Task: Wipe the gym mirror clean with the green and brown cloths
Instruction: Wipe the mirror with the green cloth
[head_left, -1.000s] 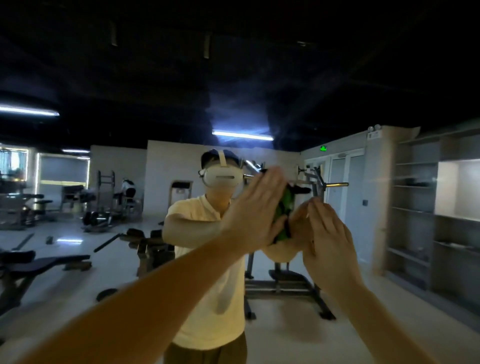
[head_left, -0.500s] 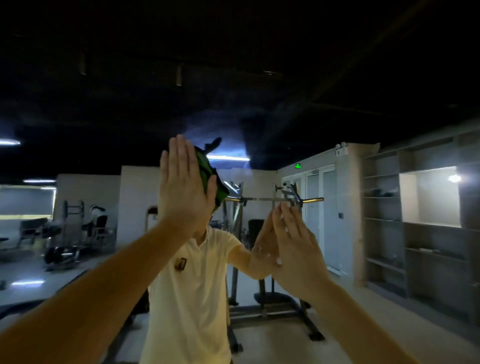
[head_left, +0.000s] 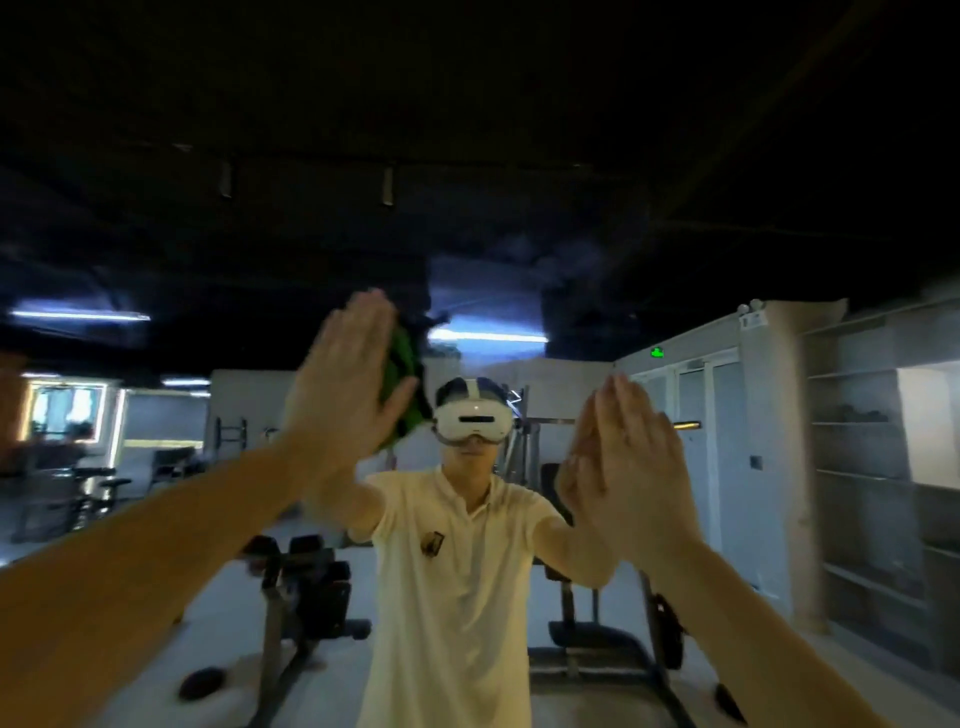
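So both bare forearms come in from the bottom corners, reaching up to the glass. The left hand (head_left: 343, 384) sits left of centre, fingers straight and together, palm flat, pressing the green cloth (head_left: 402, 374) onto the mirror (head_left: 519, 249). The cloth pokes out along the hand's right edge, bunched up, with a dark bit sticking out at the top. The right hand (head_left: 628, 462) is right of centre and a little lower, also flat with straight fingers against the glass. Can't tell if there's anything under that palm, and I don't see the brown cloth from here.

The mirror basically fills the whole frame. In it, the person's reflection stands dead centre in a white headset (head_left: 471, 422) and a pale polo shirt (head_left: 457, 571), arms out to meet both hands.

Behind that is a dim gym: pale floor, black ceiling across the top half, strip lights (head_left: 488, 336) glowing at centre and upper left. A dark weight bench (head_left: 301, 582) stands lower left, another machine frame (head_left: 587, 649) lower right. There's a green exit sign (head_left: 657, 352) over pale doors (head_left: 701, 415) right of centre.

At the far right is a grey shelving unit (head_left: 872, 467), with one lit compartment (head_left: 930, 426) at the edge. There are some dark lumps on a shelf, too murky to make out.
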